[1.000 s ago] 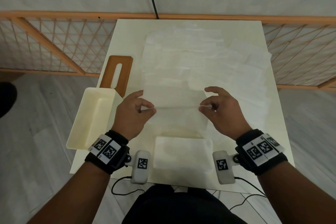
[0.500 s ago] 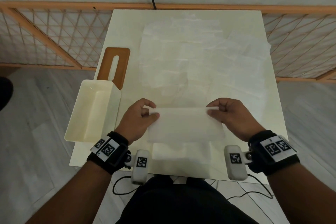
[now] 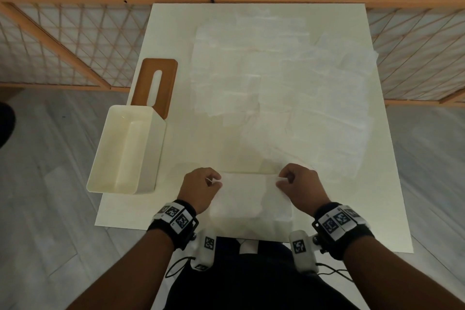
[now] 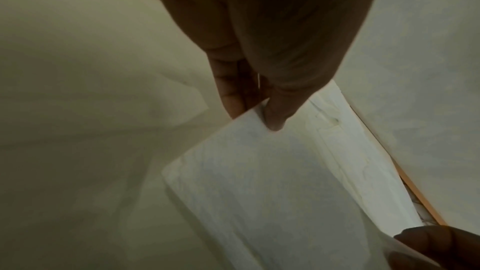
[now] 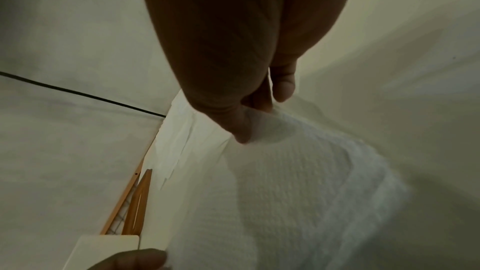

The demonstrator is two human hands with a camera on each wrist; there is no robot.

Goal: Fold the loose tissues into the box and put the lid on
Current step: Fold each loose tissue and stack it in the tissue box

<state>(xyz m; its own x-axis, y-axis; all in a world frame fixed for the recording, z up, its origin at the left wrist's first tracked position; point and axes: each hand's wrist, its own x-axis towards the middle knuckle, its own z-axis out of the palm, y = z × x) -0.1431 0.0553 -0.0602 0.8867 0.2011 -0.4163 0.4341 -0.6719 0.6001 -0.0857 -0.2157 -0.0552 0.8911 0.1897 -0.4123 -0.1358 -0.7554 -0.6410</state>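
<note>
**A:** Table first: what's on the pale cream rectangular table [image 3: 171,33]?

**B:** Most of its far half is under a wide spread of loose white tissues [image 3: 276,83], overlapping, flat. On the left edge stands the open cream plastic tissue box [image 3: 141,118], with nothing visible inside it. The brown wooden lid with its oval slot [image 3: 161,75] lies flat just behind the box, touching or nearly touching its far wall.

**B:** And near the front edge, a neat white stack of folded tissues [image 3: 251,211] lies right in front of the person.

**A:** Which step is this, then?

**B:** Folding, I'd judge. 1 folded white tissue [image 3: 247,184] is stretched between both hands, low over that stack. No tissues are in the box, and the lid is off, so the task looks far from done.

**A:** The hands?

**B:** Both closed in a pinch. The left hand [image 3: 201,189] nips the tissue's left end between thumb and fingers [image 4: 231,93]; the right hand [image 3: 299,186] does the same at the right end, thumb [image 5: 241,128] on the sheet.

**A:** Next move?

**B:** Probably laying it square on the stack and letting go with both hands together, so the thin sheet doesn't skew or drag the ones beneath. Then reaching for another from the spread.
</note>
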